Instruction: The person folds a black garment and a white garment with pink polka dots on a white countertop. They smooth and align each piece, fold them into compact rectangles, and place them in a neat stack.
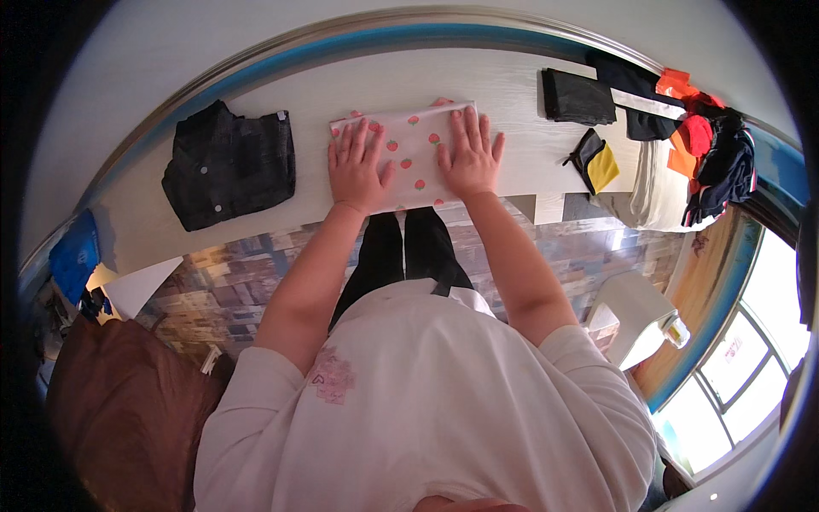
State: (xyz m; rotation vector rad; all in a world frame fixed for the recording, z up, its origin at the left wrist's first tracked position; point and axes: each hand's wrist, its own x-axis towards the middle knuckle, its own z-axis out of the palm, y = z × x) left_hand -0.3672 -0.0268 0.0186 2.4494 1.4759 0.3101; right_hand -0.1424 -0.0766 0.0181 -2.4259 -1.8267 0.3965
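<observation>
A folded white cloth with a strawberry print (413, 163) lies flat on the pale wood-grain table (313, 83), near its front edge. My left hand (358, 166) rests palm down on the cloth's left side, fingers spread. On its right side my right hand (472, 157) presses flat in the same way, fingers apart. Neither hand grips anything. Small pink-red bits of fabric show beyond the far edge of the cloth. To the left lies a folded black denim garment (233, 166) with light buttons.
At the right are a folded black cloth (579, 97), a yellow and grey pouch-like item (595, 161) and a heap of dark and orange clothes (720, 160). A blue item (75, 253) sits at the far left end. A brown cover (128, 409) stands behind on the left.
</observation>
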